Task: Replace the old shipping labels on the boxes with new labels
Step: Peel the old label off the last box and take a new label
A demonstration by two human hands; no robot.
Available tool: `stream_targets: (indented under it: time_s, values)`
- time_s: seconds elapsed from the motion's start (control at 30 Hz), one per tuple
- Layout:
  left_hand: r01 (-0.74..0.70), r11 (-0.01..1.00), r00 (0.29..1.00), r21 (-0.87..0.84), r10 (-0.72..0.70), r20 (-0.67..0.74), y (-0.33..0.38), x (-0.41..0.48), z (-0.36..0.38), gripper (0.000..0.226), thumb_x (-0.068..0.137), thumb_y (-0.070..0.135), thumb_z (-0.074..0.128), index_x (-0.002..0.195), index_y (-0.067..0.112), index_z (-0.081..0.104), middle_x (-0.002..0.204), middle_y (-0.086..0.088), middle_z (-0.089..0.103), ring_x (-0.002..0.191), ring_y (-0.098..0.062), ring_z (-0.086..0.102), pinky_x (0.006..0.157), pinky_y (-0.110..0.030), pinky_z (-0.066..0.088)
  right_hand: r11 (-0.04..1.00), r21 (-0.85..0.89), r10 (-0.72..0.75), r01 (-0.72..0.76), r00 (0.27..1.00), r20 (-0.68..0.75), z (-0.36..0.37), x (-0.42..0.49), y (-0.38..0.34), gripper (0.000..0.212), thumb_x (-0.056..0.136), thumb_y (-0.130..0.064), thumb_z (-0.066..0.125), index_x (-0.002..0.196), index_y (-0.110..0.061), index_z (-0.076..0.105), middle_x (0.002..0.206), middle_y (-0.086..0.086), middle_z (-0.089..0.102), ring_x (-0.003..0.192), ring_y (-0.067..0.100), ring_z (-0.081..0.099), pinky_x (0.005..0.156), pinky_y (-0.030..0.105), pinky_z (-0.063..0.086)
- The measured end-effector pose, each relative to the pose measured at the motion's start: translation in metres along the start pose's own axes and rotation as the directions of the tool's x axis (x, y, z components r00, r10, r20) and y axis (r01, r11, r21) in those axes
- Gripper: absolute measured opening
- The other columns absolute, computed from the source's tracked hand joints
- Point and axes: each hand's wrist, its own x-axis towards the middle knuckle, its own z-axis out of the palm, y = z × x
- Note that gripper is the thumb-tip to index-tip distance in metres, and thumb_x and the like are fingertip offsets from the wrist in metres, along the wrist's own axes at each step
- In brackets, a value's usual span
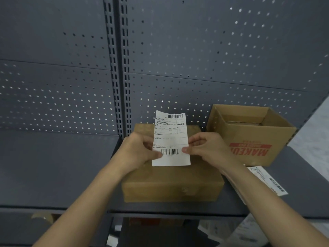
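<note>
The sealed cardboard box (172, 182) lies flat on the grey metal shelf (53, 166), close to the front edge.

Shipping label (170, 139): a white sheet held upright above the top face of the sealed cardboard box, printed side toward the camera. One barcode sits near its upper edge and a second near its lower edge. The bottom edge hangs low over the box top; contact with the box cannot be determined.

Left hand (137, 148): positioned above the left part of the box top. The thumb presses on the front of the label beside the lower barcode, and the curled fingers lie behind the sheet. The hand pinches the label's left edge.

Right hand (208, 147): positioned above the right part of the box top. The thumb and curled fingers pinch the label's right edge at about the same height as the left hand.

Open box (252, 136): stands to the right of the sealed box and further back, top open. Its front face carries red lettering, printed upside down. The contents cannot be made out.

Loose label (267, 180): lies flat on the shelf to the right of the sealed box, barcode visible, partly covered by the right forearm.

Pegboard panel (213, 50): rises directly behind the sealed box. A slotted upright (117, 68) stands behind its left rear corner.
</note>
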Motion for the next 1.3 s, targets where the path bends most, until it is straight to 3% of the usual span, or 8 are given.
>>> stream_targets:
  time_s: [0.13,0.5,0.7,0.83,0.93,1.03,1.13,1.3]
  values:
    - [0.008,1.000,1.000,0.015,-0.008,0.012,-0.001,0.002,0.001,0.023,0.077,0.022,0.084,0.095,0.035,0.079,0.077,0.020,0.073,0.072,0.002,0.067,0.059,-0.008,0.048,1.000,-0.027,-0.012,0.012,1.000,0.001,0.000,0.001,0.003,0.025,0.072,-0.019,0.086,0.091,-0.014,0.070,0.084,-0.004,0.072,0.075,0.006,0.067,0.053,0.009,0.046]
    - [0.002,0.994,1.000,0.114,-0.003,0.012,-0.005,0.003,0.006,0.024,0.075,0.023,0.085,0.095,0.035,0.078,0.073,0.021,0.071,0.069,0.010,0.062,0.055,-0.005,0.041,0.984,-0.170,-0.047,0.043,0.999,-0.022,0.006,0.004,0.014,0.026,0.069,-0.025,0.088,0.086,-0.022,0.068,0.082,-0.005,0.071,0.081,0.012,0.067,0.071,0.027,0.054]
    - [0.013,0.992,1.000,0.126,-0.015,0.013,-0.007,0.003,0.008,0.026,0.076,0.024,0.085,0.098,0.037,0.077,0.079,0.026,0.072,0.075,0.011,0.063,0.062,-0.007,0.045,0.953,-0.294,-0.085,0.072,0.996,-0.034,0.009,0.002,0.014,0.026,0.073,-0.030,0.085,0.089,-0.024,0.066,0.081,-0.013,0.066,0.076,0.000,0.062,0.056,0.008,0.039]
    - [0.030,0.994,0.999,0.108,-0.028,-0.024,-0.006,0.001,0.007,0.027,0.073,0.023,0.087,0.087,0.040,0.071,0.075,0.025,0.069,0.073,0.011,0.062,0.063,-0.010,0.043,0.891,-0.445,-0.122,0.088,0.991,-0.048,0.011,-0.002,0.011,0.046,0.078,-0.040,0.080,0.116,-0.021,0.061,0.083,-0.014,0.061,0.078,0.003,0.060,0.056,0.012,0.040]
    - [-0.021,0.991,0.997,0.130,0.031,-0.076,-0.001,-0.004,0.008,0.052,0.073,0.021,0.087,0.096,0.052,0.053,0.080,0.026,0.057,0.079,0.006,0.056,0.059,-0.008,0.037,0.846,-0.525,-0.164,0.099,0.983,-0.079,0.010,-0.005,0.013,0.056,0.081,-0.045,0.076,0.127,-0.023,0.054,0.081,-0.009,0.062,0.074,0.006,0.059,0.061,0.023,0.047]
    - [-0.060,0.968,0.984,0.244,0.099,-0.148,-0.005,-0.008,0.012,0.070,0.073,0.030,0.087,0.131,0.043,0.050,0.100,0.021,0.047,0.096,-0.002,0.052,0.077,-0.018,0.045,0.817,-0.554,-0.221,0.162,0.975,-0.040,0.011,-0.006,0.018,0.032,0.085,-0.045,0.071,0.112,-0.029,0.062,0.089,-0.015,0.060,0.085,0.005,0.057,0.070,0.027,0.051]
    - [-0.126,0.939,0.978,0.319,0.171,-0.116,-0.016,-0.004,0.013,0.055,0.077,0.038,0.082,0.128,0.037,0.060,0.116,0.017,0.047,0.115,-0.009,0.049,0.100,-0.031,0.045,0.776,-0.563,-0.323,0.284,0.946,0.032,0.013,-0.003,0.024,0.014,0.088,-0.038,0.069,0.100,-0.029,0.068,0.092,-0.017,0.058,0.088,0.003,0.056,0.074,0.027,0.051]
    - [-0.301,0.846,0.950,0.439,0.308,0.058,-0.028,0.003,0.011,0.029,0.090,0.043,0.066,0.119,0.040,0.068,0.123,0.023,0.054,0.124,-0.005,0.039,0.111,-0.041,0.033,0.748,-0.488,-0.398,0.450,0.892,0.212,0.013,0.007,0.028,0.009,0.092,-0.024,0.066,0.098,-0.022,0.073,0.096,-0.016,0.060,0.091,0.004,0.056,0.083,0.032,0.051]
